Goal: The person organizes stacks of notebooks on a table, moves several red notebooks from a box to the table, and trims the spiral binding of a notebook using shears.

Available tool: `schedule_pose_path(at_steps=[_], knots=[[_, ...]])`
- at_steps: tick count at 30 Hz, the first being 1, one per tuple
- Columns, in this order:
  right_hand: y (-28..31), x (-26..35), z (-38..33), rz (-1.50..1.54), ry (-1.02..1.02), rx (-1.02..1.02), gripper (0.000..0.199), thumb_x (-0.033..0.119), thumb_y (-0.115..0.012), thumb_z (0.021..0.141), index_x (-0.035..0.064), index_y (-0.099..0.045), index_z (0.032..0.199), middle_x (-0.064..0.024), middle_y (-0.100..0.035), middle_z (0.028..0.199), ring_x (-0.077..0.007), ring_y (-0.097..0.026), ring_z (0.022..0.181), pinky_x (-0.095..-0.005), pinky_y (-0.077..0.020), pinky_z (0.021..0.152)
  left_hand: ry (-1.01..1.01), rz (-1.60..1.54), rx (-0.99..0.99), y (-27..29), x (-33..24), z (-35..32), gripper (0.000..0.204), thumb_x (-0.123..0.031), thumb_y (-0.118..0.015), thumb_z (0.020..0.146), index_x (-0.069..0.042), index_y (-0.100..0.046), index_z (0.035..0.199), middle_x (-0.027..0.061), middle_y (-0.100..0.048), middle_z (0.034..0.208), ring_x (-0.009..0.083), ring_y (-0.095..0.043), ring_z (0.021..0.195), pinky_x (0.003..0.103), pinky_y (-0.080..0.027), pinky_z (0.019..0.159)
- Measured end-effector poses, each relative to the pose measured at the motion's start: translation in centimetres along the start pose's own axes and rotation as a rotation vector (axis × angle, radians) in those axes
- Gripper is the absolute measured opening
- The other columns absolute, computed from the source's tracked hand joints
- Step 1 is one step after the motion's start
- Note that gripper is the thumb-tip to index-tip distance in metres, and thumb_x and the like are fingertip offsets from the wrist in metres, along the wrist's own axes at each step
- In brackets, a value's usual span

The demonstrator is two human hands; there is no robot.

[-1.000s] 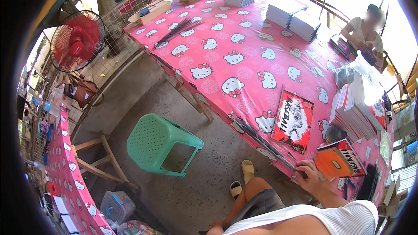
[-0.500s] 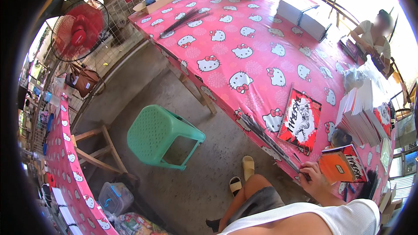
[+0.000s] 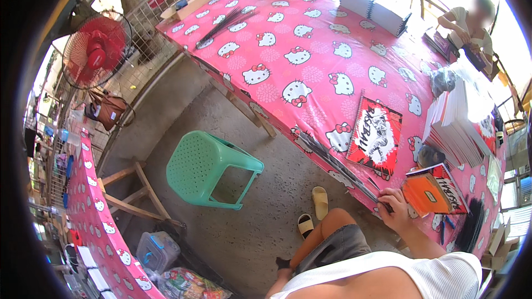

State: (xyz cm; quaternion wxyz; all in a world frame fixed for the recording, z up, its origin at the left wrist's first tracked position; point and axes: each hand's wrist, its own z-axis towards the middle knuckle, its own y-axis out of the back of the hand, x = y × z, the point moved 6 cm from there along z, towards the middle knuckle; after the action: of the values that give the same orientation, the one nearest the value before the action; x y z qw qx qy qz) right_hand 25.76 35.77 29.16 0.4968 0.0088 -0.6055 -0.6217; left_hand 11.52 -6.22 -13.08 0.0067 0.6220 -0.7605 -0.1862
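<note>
At the near table edge my right hand [image 3: 394, 209] has its fingers closed around the end of thin black strips, which look like plastic binding coils [image 3: 338, 167]. They lie in a long bundle along the edge. Just right of the hand is an orange pad [image 3: 425, 195], lying on a red-and-black spiral notebook [image 3: 455, 194]. Another spiral notebook [image 3: 377, 135], with a red, black and white cover, lies flat beyond the bundle. Low in the picture, bare skin, apparently my left arm [image 3: 279, 283], reaches beside my bent leg; its fingers cannot be made out.
A tall notebook stack [image 3: 457, 133] stands at right, near more black coils [image 3: 470, 227]. More notebooks [image 3: 374, 10] and coils [image 3: 223, 26] lie farther back on the pink table. A green stool [image 3: 213, 169] and slippers [image 3: 320, 202] are on the floor. A person [image 3: 471, 33] handles books opposite.
The whole view has shifted slightly. My right hand keeps its grip at the same end of the coils. Skin, apparently my left arm, now shows at the lower edge.
</note>
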Motion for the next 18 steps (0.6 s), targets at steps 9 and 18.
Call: schedule_pose_path(at_steps=[9,18], knots=[[0.7,0.0,-0.4,0.122,0.067,-0.076,0.014,0.001,-0.064,0.07,0.0026,-0.057,0.083,-0.0106,-0.059,0.094,-0.0281,-0.055,0.088,-0.0358,-0.0426,0.078,-0.099,-0.62,-0.096,7.5,-15.0,2.4,0.024,-0.013,-0.06,0.07,-0.007,-0.062,0.093,0.0097,-0.063,0.079,0.0231,-0.06,0.069,0.038,-0.047,0.059],[0.8,-2.0,-2.0,0.159,0.092,-0.142,0.013,0.005,-0.065,0.073,0.0025,-0.058,0.083,-0.0104,-0.059,0.093,-0.0273,-0.056,0.086,-0.0361,-0.044,0.077,-0.573,-0.137,0.589,14.9,-33.4,-18.5,0.027,-0.027,-0.06,0.084,-0.003,-0.065,0.095,0.0074,-0.066,0.087,0.0151,-0.062,0.081,0.03,-0.047,0.072]])
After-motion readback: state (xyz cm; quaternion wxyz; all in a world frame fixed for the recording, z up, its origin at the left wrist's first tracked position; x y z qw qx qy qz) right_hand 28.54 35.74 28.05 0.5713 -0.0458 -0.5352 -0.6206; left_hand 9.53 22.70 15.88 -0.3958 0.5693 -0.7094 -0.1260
